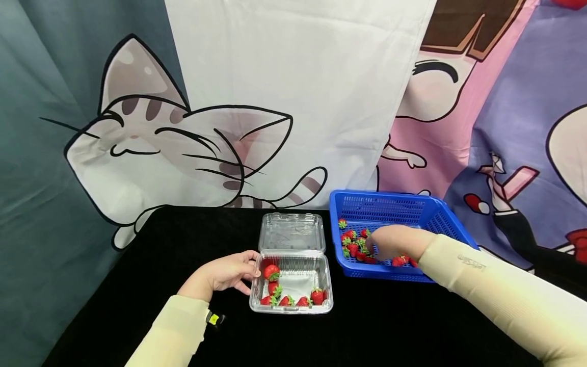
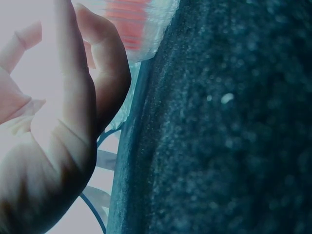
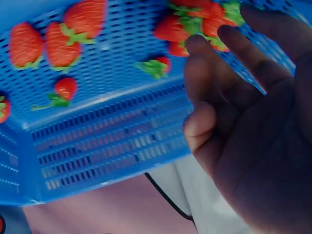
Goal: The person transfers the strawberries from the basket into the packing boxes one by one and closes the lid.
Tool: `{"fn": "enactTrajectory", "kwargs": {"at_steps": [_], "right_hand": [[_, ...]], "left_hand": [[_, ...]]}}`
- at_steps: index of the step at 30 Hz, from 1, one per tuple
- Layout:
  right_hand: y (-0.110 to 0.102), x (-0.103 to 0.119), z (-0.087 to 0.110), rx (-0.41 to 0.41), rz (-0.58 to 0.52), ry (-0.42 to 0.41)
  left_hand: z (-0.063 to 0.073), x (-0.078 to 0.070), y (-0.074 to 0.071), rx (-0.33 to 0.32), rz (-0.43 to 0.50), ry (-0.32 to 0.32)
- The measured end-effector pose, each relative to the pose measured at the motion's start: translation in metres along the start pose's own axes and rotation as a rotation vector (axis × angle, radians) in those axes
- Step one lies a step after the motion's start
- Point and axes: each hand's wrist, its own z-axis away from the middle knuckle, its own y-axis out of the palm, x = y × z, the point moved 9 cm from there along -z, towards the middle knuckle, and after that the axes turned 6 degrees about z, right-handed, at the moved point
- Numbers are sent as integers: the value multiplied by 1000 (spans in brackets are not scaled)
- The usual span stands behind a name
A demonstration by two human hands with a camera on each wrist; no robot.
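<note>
A clear plastic clamshell box point(image 1: 325, 285) stands with its lid point(image 1: 292, 232) tipped back; several strawberries point(image 1: 318, 296) lie along its left and near sides. At the box's left wall, my left hand point(image 1: 229, 272) holds the rim with its fingertips. The left wrist view shows that hand's bent fingers point(image 2: 105, 63) close beside the box. My right hand point(image 1: 396, 242) reaches into a blue plastic basket point(image 1: 390, 201), over a cluster of strawberries point(image 3: 202, 22). Its fingers are loosely bent, with the fingertips at the cluster; no strawberry shows between them. Whether they touch is unclear.
A black cloth point(image 1: 206, 336) covers the table. The basket stands right of the box, with more loose strawberries point(image 3: 63, 46) on its slotted floor. Behind the table hangs a printed curtain point(image 1: 293, 76) with a cartoon cat.
</note>
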Motion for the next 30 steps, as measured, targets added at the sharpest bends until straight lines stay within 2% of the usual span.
{"fn": "enactTrajectory", "kwargs": {"at_steps": [4, 16, 21, 24, 27, 30], "right_hand": [[16, -8, -3, 68, 5, 65], [23, -5, -9, 24, 1, 50], [27, -5, -12, 40, -14, 70], [28, -7, -13, 43, -69, 97], [28, -5, -15, 31, -113, 89], [28, -4, -16, 22, -204, 109]], "left_hand": [[-1, 2, -2, -10, -1, -1], [-2, 3, 0, -11, 2, 0], [-2, 1, 3, -4, 0, 3], [-1, 0, 3, -7, -3, 5], [-1, 0, 2, -8, 1, 4], [-1, 1, 2, -5, 7, 3]]}}
